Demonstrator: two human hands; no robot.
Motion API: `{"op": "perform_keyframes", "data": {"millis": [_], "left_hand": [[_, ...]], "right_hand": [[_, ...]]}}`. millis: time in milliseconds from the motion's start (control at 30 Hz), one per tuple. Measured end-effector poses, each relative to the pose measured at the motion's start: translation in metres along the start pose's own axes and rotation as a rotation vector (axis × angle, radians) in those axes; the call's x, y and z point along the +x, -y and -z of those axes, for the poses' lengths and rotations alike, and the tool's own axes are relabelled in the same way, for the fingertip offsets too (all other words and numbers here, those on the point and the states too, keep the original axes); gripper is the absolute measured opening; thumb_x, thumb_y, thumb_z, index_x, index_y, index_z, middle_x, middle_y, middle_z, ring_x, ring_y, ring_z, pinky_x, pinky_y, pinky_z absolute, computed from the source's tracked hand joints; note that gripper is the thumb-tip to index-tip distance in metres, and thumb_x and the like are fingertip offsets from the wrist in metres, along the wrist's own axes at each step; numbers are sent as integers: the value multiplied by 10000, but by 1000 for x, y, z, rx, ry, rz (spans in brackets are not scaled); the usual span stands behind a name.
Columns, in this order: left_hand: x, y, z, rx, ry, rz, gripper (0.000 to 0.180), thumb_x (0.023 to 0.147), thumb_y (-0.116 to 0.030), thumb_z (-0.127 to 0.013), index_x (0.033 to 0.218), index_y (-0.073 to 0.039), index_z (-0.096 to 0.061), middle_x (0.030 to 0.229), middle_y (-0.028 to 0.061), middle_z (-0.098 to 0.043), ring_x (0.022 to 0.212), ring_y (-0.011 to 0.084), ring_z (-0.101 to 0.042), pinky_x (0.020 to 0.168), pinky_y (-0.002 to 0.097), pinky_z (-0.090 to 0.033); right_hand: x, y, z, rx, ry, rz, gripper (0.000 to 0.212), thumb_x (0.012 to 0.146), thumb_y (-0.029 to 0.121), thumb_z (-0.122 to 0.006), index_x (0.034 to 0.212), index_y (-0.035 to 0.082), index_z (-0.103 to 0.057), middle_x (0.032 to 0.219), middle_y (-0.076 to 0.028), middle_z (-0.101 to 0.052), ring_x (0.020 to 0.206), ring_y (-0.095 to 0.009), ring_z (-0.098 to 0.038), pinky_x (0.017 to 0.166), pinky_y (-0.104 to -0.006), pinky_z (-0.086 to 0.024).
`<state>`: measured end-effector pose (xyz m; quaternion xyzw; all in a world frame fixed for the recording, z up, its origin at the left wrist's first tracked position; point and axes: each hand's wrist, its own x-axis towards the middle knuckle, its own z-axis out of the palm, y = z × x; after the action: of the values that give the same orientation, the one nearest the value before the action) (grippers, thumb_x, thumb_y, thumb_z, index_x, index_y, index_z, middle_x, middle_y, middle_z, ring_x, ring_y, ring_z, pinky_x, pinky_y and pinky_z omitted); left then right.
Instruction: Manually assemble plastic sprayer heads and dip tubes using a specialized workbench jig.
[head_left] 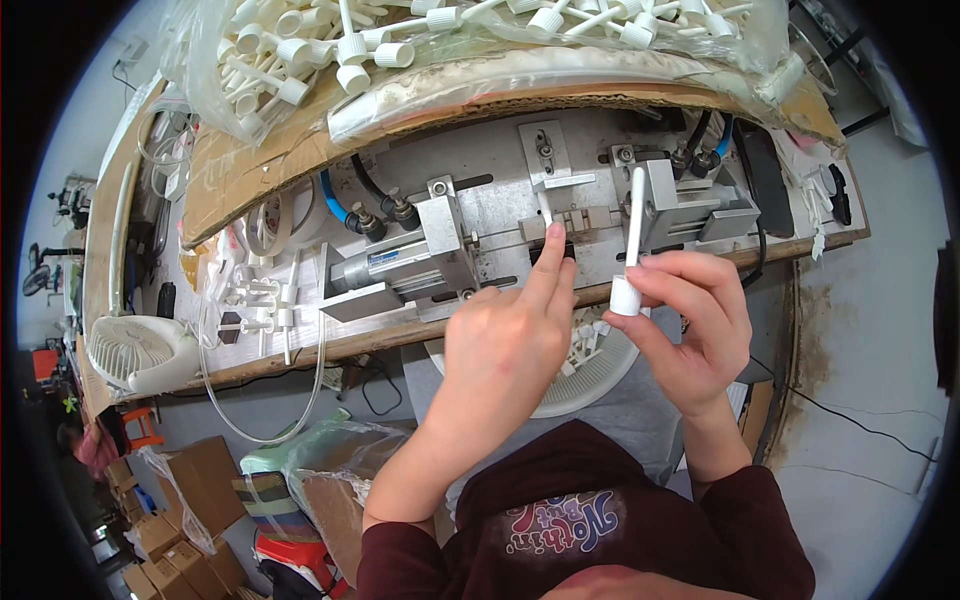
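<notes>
One capped white rod (634, 235) is in the right hand (700, 320), two cylinders (388, 262) beyond.

A small white fan (143, 354) stands at the front left corner of the workbench (400, 337); a dark object (840, 196) lies by its right edge. Past the left edge, I see brown cardboard boxes (205, 485) and an orange stool (145, 428).

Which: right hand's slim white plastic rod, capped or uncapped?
Capped: slim white rod ends in a cylindrical white cap, pinched by right hand.
</notes>
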<state>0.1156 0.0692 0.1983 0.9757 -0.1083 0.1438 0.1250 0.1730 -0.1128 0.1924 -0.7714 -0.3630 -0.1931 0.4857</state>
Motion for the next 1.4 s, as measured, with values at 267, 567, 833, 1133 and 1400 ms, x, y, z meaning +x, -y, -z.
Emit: {"op": "perform_keyframes", "data": {"millis": [267, 567, 833, 1133, 1400], "left_hand": [[68, 42, 53, -264, -512, -67, 139, 862, -73, -768, 991, -23, -771, 875, 71, -752, 709, 100, -681, 640, 237, -510], [158, 72, 34, -39, -325, -23, 226, 857, -113, -707, 1034, 27, -717, 879, 213, -717, 882, 377, -709, 801, 444, -557], [168, 56, 50, -405, -167, 151, 210, 855, -174, -728, 944, 15, -705, 868, 193, -733, 839, 304, -727, 767, 379, -562], [158, 70, 67, -568, -174, 276, 257, 868, -242, -759, 1006, -24, -755, 873, 84, -745, 819, 169, -709, 778, 308, -526], [96, 83, 93, -703, -105, 289, 344, 806, -186, -831, 1091, -7, -757, 1148, 135, -712, 903, 169, -722, 797, 295, -564]], "right_hand": [[9, -7, -2, -270, 268, 190, 327, 729, 46, -743, 1048, -2, -692, 1230, -166, -691, 913, -242, -698, 747, -342, -542], [13, -4, -30, -416, 368, 244, 235, 732, 68, -749, 959, 21, -715, 1201, -116, -725, 628, -152, -615, 599, -281, -451], [16, -3, -26, -426, 395, 219, 212, 737, 83, -761, 939, 35, -713, 1177, -100, -734, 599, -171, -591, 593, -285, -459], [47, -8, -7, -178, 223, 101, 227, 821, 183, -780, 1002, 59, -722, 1113, -102, -730, 870, -261, -710, 754, -370, -564], [154, -59, 27, -865, -14, 373, 274, 868, 12, -692, 1131, 85, -712, 1067, -70, -718, 988, -227, -668, 894, -339, -512]]}}
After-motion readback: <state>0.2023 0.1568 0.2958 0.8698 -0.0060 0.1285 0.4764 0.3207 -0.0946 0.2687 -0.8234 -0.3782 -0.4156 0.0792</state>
